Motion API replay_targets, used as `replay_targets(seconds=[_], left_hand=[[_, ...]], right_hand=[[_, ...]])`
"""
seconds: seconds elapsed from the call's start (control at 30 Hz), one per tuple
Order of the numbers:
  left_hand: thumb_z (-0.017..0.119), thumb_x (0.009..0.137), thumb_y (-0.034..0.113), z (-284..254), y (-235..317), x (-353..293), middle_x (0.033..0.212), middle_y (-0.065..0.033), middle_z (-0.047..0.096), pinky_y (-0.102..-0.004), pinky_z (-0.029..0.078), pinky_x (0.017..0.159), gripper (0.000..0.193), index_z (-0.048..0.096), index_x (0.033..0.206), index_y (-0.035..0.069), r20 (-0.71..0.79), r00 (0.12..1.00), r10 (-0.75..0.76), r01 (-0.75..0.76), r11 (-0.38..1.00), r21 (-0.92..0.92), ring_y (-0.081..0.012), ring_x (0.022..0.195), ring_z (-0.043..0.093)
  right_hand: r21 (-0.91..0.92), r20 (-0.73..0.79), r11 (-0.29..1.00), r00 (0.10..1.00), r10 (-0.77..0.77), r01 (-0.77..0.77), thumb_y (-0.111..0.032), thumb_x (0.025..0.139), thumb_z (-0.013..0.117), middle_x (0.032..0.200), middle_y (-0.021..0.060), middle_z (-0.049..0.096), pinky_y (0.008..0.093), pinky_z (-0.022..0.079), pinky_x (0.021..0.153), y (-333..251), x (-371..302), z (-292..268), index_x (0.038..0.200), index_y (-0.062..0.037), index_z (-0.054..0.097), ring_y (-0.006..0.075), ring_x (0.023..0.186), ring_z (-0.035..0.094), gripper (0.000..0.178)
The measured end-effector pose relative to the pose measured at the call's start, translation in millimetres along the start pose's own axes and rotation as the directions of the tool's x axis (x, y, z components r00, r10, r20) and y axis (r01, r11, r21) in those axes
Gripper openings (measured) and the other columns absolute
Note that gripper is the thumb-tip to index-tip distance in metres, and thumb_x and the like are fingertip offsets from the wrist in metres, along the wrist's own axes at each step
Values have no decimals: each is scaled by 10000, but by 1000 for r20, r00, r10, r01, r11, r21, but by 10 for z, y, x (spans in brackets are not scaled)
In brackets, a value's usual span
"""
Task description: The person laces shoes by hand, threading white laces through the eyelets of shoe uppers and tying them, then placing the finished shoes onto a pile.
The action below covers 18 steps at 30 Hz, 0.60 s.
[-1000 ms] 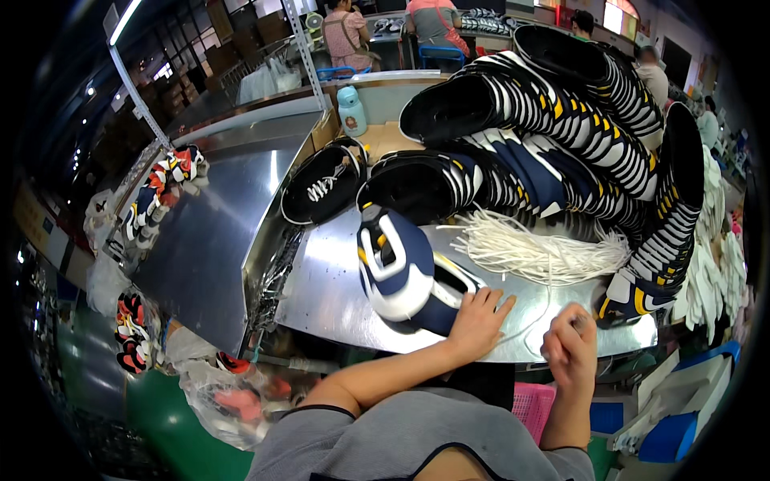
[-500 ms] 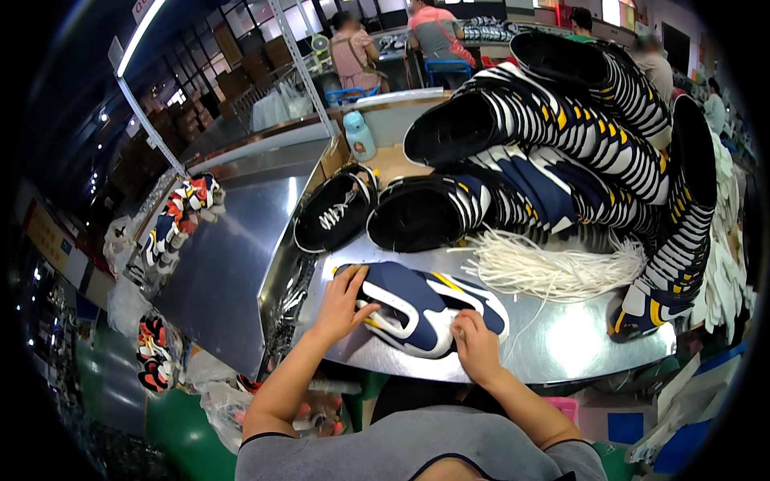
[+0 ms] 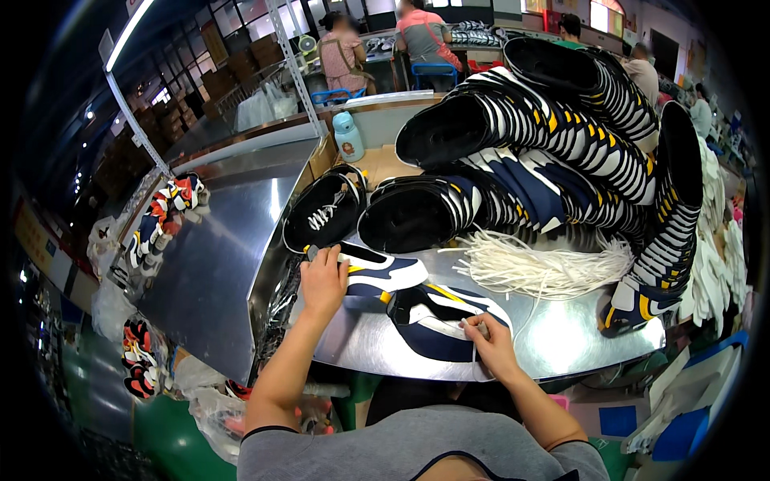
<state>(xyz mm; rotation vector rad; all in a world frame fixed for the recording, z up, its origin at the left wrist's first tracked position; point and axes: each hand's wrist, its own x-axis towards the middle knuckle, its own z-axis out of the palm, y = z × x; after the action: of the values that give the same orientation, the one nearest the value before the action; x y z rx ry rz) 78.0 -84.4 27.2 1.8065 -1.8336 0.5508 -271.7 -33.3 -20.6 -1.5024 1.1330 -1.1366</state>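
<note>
My left hand (image 3: pixel 323 282) is closed around the heel end of a white, navy and yellow shoe upper (image 3: pixel 399 274), which points to the right. Nearer me on the metal table lies a second shoe upper (image 3: pixel 439 346), its dark opening facing up. At that one's right side my right hand (image 3: pixel 492 346) has its fingers pinched together. A thin white strand, apparently a shoelace (image 3: pixel 474 351), hangs from the pinch. Just beyond my right hand's work area is a bundle of white shoelaces (image 3: pixel 549 271).
Nested stacks of shoe uppers (image 3: pixel 553 132) rise at the back and right. A partly laced black shoe upper (image 3: pixel 323 212) sits at back left, near a light blue bottle (image 3: pixel 347 136). A lower metal surface (image 3: pixel 216 240) extends left. Several people sit farther away.
The two uppers, which lay together, are now apart: my left hand has drawn one away to the far left. My right hand now pinches a white strand. The view has shifted slightly.
</note>
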Motion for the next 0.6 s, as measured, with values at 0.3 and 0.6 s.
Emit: replay_targets(seconds=[0.3,0.6], left_hand=[[654,920,329,-321,1157,-248,973,-160,679,-448,508,771,350,616,1110,38,494,666,559,-322,813,-486,-356,913,657],[336,968,730,212,1758,-360,893,24,603,-239,419,717,704,658,1103,119,890,101,444,852,424,-308,-76,806,531]], right_hand=[[147,-44,974,982,181,-173,-130,955,626,731,10,660,210,391,576,-130,51,-143,936,-3,650,33,615,502,130],[113,-101,988,988,119,-108,-129,969,614,771,31,693,223,424,584,64,-79,-118,1014,2,631,54,661,569,139]])
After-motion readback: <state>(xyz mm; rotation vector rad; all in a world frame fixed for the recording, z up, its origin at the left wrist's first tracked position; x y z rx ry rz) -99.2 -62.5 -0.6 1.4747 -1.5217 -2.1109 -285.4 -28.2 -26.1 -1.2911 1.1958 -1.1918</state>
